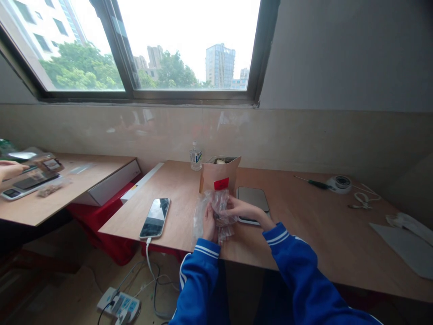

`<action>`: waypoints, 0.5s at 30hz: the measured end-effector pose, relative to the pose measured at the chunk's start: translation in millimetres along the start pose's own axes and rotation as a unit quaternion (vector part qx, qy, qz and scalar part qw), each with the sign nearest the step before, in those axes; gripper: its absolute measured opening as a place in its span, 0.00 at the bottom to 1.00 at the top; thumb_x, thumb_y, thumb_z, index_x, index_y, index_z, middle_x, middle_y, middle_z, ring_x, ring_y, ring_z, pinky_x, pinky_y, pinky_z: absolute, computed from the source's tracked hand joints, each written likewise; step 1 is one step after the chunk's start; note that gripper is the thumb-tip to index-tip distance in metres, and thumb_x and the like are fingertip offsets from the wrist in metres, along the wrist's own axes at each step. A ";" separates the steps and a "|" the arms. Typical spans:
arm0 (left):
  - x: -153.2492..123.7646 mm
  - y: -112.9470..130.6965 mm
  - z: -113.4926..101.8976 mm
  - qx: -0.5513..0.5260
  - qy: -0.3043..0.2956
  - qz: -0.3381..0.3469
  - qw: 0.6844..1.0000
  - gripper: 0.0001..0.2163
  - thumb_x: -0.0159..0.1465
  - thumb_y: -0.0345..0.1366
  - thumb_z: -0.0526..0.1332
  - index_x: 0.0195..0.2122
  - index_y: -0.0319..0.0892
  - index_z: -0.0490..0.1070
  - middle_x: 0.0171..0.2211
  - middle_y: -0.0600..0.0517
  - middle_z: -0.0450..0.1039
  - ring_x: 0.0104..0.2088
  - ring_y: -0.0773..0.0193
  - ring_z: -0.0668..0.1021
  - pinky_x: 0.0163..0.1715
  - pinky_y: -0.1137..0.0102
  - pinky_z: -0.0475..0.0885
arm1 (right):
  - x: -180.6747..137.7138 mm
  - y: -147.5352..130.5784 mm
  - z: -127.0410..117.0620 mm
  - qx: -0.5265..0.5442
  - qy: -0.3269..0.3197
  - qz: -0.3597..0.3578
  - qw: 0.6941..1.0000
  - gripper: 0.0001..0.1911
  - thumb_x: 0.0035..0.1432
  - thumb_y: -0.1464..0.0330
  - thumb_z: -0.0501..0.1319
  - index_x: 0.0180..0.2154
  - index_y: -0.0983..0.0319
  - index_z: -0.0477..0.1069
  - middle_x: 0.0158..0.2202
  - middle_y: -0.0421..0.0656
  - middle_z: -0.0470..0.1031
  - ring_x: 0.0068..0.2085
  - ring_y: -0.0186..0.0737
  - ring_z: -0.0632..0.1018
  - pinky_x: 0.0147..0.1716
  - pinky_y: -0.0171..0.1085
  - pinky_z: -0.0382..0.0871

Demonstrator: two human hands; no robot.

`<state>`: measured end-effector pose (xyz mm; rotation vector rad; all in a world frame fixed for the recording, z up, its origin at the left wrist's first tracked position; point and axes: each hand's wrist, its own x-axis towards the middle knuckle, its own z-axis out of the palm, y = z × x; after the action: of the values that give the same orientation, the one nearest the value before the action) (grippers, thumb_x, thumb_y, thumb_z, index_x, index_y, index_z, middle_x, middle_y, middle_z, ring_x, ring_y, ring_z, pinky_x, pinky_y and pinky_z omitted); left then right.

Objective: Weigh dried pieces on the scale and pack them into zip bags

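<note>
Clear plastic bags [221, 205] are bunched between my two hands, near the front edge of the wooden table. My left hand [209, 223] is closed on the plastic from the near left side. From the right, my right hand [241, 210] pinches the same plastic, its fingers partly hidden by it. Just behind my hands stands an open brown paper pouch [219, 174] with a red label; something pale shows at its mouth. A flat kitchen scale [253, 198] lies right of the pouch, partly behind my right wrist.
A charging phone [155, 217] lies at left, its cable running down to a power strip [119, 304]. A bottle [195, 157] stands by the wall. At right are a screwdriver [316, 183], a dome camera [340, 184] and a white sheet [404, 248]. Another person's hand [11, 169] is over the left table.
</note>
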<state>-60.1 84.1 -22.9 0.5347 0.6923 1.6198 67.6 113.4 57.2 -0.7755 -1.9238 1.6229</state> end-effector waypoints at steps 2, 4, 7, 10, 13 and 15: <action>0.1 0.3 0.1 0.000 0.006 -0.007 1.000 0.16 0.65 0.42 0.53 0.51 0.45 0.68 0.48 0.46 0.74 0.49 0.57 0.76 0.52 0.60 0.68 | -1.7 -0.7 1.6 -0.004 -0.012 0.000 1.000 0.36 0.44 0.62 0.69 0.54 0.61 0.59 0.49 0.47 0.70 0.49 0.45 0.72 0.50 0.45 0.66; 0.2 0.5 -0.1 0.003 0.022 -0.007 1.000 0.15 0.64 0.41 0.54 0.50 0.43 0.69 0.47 0.45 0.74 0.48 0.56 0.76 0.53 0.59 0.68 | -3.7 -0.2 4.0 -0.012 -0.009 -0.003 1.000 0.37 0.43 0.62 0.69 0.54 0.61 0.60 0.48 0.47 0.71 0.48 0.45 0.73 0.50 0.45 0.66; 0.4 0.3 -1.1 0.011 0.032 -0.004 0.999 0.15 0.64 0.40 0.55 0.49 0.42 0.71 0.45 0.44 0.75 0.47 0.55 0.77 0.52 0.59 0.68 | -7.2 1.4 7.8 -0.016 0.002 0.011 1.000 0.30 0.45 0.61 0.68 0.50 0.62 0.65 0.45 0.47 0.73 0.46 0.46 0.74 0.47 0.45 0.67; 0.5 -0.5 -1.8 0.005 0.014 -0.004 1.000 0.16 0.64 0.42 0.53 0.51 0.43 0.69 0.45 0.45 0.75 0.47 0.55 0.76 0.51 0.59 0.69 | -10.7 3.2 8.6 -0.023 0.042 0.009 0.999 0.24 0.47 0.60 0.67 0.45 0.63 0.68 0.44 0.47 0.73 0.44 0.45 0.74 0.45 0.44 0.68; 0.4 -1.4 -0.9 -0.005 0.008 -0.002 1.000 0.16 0.65 0.42 0.53 0.52 0.45 0.68 0.46 0.47 0.75 0.47 0.57 0.76 0.51 0.60 0.70 | -14.5 5.8 3.7 -0.060 0.123 -0.009 0.991 0.21 0.48 0.58 0.66 0.41 0.63 0.69 0.42 0.47 0.73 0.43 0.43 0.74 0.43 0.42 0.68; 0.4 -1.7 0.2 -0.011 0.016 -0.008 1.000 0.17 0.65 0.43 0.52 0.52 0.45 0.68 0.47 0.47 0.75 0.48 0.57 0.76 0.51 0.61 0.70 | -16.3 5.9 -3.4 -0.073 0.167 -0.017 0.983 0.21 0.48 0.57 0.65 0.41 0.62 0.69 0.42 0.47 0.72 0.42 0.42 0.73 0.40 0.40 0.69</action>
<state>-58.9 84.7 -24.0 0.4874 0.7004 1.6221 82.2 105.1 51.7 -0.9978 -1.8132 1.2491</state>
